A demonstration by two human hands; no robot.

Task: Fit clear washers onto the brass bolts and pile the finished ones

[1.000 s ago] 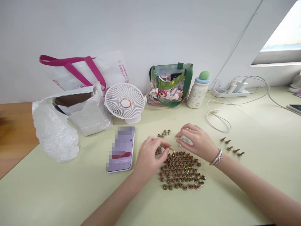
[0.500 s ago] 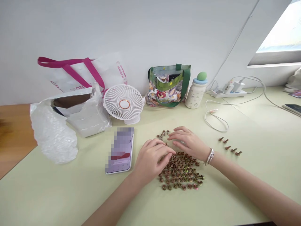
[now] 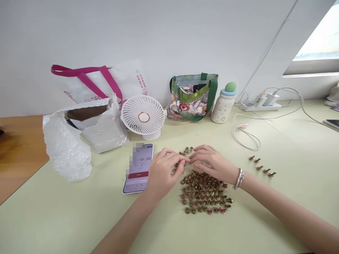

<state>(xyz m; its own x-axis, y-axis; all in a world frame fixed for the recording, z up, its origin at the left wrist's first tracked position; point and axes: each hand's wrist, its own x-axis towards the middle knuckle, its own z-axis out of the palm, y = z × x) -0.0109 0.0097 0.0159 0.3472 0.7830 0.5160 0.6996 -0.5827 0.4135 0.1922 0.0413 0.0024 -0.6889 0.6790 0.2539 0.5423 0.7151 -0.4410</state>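
Left hand (image 3: 164, 169) is hovering just right of the phone (image 3: 141, 167), right hand (image 3: 215, 162) is arching farther right, both with bent fingers; can't tell whether either is grasping anything. Main screw pile (image 3: 206, 192) is sitting on the desk (image 3: 291, 158), right of the phone and nearer the person, seemingly getting handled piece by piece; next move is probably calling for a careful fingertip pinch.

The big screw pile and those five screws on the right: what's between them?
The head view shows the right wrist, wearing a silvery bracelet, and some pale green tabletop.
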